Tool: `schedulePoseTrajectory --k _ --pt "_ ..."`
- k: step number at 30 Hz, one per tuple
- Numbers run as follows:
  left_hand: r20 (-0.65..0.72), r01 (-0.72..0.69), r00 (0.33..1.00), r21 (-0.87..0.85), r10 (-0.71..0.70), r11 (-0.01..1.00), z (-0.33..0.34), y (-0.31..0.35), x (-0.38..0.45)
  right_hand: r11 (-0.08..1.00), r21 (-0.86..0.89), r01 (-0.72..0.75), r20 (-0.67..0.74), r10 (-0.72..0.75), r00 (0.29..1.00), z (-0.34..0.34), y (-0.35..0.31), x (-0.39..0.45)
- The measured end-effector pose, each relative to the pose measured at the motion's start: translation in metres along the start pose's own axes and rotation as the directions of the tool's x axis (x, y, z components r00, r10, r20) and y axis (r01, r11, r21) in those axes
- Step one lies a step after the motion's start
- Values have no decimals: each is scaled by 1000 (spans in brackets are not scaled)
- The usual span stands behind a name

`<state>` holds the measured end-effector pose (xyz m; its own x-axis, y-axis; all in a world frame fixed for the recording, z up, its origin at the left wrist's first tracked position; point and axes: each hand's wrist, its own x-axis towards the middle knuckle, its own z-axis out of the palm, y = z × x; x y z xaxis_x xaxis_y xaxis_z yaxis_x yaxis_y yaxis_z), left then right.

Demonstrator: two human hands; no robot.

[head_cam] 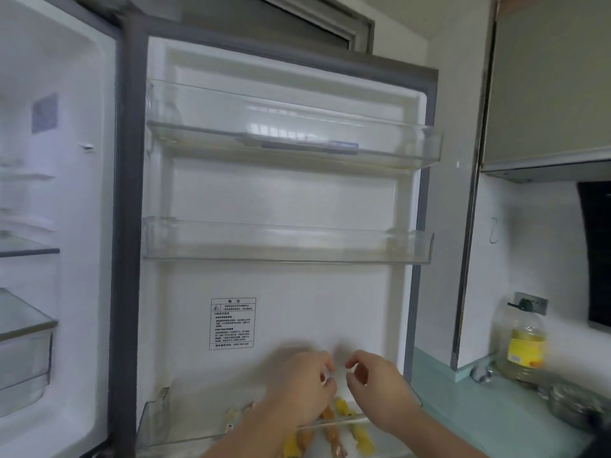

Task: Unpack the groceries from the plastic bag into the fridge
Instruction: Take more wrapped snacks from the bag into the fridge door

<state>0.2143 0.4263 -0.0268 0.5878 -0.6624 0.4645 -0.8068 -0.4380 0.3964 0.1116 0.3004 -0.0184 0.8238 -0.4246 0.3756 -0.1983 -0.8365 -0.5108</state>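
Both hands sit low and near, over the bottom door bin of the open fridge door. Left hand has fingers curled, blurred, seems to pinch something thin and clear; right hand fingers curled with thumb and forefinger close together, cannot tell what they hold. Under the hands, yellow and orange packets lie in that bin. Farther up, middle door bin and top door bin. Warning label on door liner. Left, fridge interior with glass shelves. Right, oil bottle on the worktop.
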Motion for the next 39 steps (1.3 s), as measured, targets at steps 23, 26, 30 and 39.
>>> schedulePoseTrajectory --k 23,26,30,39 --pt "-17 240 970 254 -244 937 0 152 -59 965 162 205 8 -209 978 -92 101 -72" --pt "-38 259 965 253 -258 932 -4 167 -53 962 183 204 25 -212 977 -105 106 -64" --pt "-67 242 970 209 -233 948 -2 175 -32 954 226 195 -54 -187 981 -115 111 -49" --pt "-17 310 951 133 -310 942 40 157 -7 967 221 125 -149 -94 984 -114 143 -11"
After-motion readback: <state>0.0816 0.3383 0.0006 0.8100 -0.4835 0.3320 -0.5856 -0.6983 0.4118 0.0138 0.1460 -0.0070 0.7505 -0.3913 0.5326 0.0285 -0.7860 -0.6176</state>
